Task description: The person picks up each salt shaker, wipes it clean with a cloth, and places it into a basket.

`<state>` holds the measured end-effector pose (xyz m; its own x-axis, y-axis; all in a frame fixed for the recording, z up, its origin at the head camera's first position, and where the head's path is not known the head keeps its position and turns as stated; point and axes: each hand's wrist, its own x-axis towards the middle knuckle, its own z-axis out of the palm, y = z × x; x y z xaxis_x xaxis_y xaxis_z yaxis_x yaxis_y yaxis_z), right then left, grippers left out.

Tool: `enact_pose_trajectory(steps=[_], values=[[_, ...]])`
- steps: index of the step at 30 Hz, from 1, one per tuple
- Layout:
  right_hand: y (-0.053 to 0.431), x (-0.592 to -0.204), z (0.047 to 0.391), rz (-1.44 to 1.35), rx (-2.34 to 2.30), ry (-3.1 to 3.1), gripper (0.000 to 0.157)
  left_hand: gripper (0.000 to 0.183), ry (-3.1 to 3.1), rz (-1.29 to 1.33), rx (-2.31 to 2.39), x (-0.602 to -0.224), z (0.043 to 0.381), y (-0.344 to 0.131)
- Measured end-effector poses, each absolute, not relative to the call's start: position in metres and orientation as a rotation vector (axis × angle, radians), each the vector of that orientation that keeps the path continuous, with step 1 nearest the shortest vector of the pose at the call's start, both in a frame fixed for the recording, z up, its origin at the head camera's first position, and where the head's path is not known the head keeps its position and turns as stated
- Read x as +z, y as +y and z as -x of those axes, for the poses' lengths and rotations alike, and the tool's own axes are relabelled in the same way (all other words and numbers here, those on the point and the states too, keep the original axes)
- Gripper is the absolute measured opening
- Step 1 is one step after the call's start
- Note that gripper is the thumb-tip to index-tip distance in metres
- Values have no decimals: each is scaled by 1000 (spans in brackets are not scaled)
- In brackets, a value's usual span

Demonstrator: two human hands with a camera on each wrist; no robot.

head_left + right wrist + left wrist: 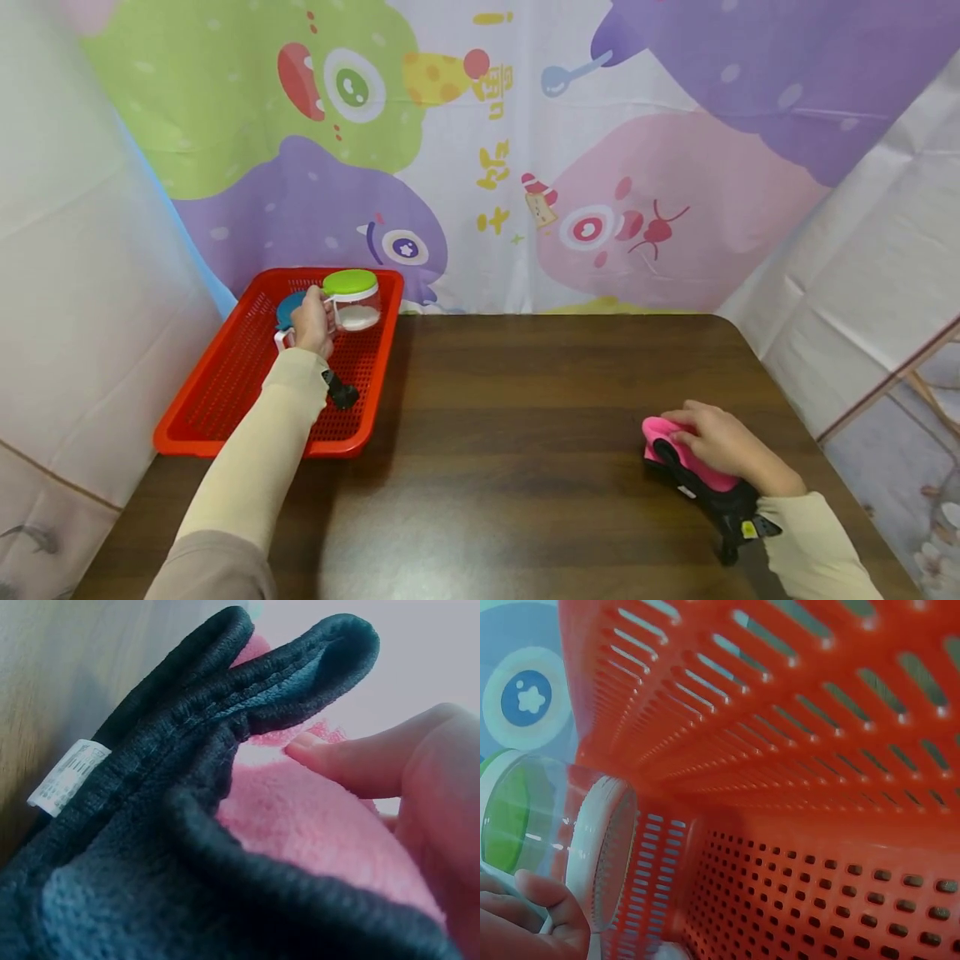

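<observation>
My left hand (313,323) grips the white handle of a clear plastic jar (358,317) with a green lid, inside the red basket. In the left wrist view the jar (559,802) lies sideways across the picture, its pale base near the slotted basket wall. Beside that hand, partly hidden by it, stands a blue-lidded container (288,312) with a white handle. On the right side of the table, my right hand (720,442) pinches a pink cloth (662,432) with black parts; the right wrist view shows thick black edging (217,697) and a white tag (69,778).
The red basket (187,433) stands at the table's left side, near the back. Brown wooden tabletop (495,433) stretches between the basket and the cloth. A printed cartoon curtain (487,275) hangs behind the table, with pale sheets at both sides.
</observation>
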<state>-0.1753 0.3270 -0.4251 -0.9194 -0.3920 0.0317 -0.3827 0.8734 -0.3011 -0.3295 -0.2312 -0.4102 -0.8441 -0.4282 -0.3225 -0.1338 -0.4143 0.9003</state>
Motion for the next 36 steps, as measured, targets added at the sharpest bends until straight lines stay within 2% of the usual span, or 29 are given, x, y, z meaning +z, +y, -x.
enact_pose_trajectory(steps=[14,21,28,36], values=[[330,-430,176,668,-398,3000,25,31,-1653,-817,-2364,-415,335,-233],[330,-433,175,653,-395,2994,25,28,-1737,-716,-2365,-412,326,-233],[330,-436,175,647,-387,2995,25,26,-1789,-747,-2373,-399,317,-226],[330,-437,177,591,-337,2986,27,29,-1867,-768,-2378,-401,318,-229]])
